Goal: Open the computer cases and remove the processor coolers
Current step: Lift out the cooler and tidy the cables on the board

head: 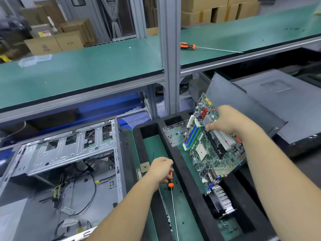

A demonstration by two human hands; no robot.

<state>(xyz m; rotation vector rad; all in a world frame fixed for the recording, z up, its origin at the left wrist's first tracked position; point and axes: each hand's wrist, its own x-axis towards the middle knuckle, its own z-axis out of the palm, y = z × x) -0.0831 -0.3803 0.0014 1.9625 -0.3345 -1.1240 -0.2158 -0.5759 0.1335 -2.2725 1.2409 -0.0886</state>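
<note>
An open computer case (66,153) lies on its side at the left, its drive cage and loose cables showing. My right hand (229,120) grips a green motherboard (213,150) by its upper edge and holds it tilted above the right slot of a black foam tray (175,153). Below the board lies a processor cooler (221,200) with metal fins. My left hand (160,168) grips an orange-handled screwdriver (171,181) over the tray's middle slot, shaft pointing toward me. A loose processor chip (145,167) sits just left of that hand.
A second orange screwdriver (188,46) rests on the green upper shelf (86,70). A grey vertical post (169,58) stands in the middle. Closed dark computer cases (271,105) lie at the right. A small metal bracket (175,133) sits in the tray. Cardboard boxes (52,42) stand behind.
</note>
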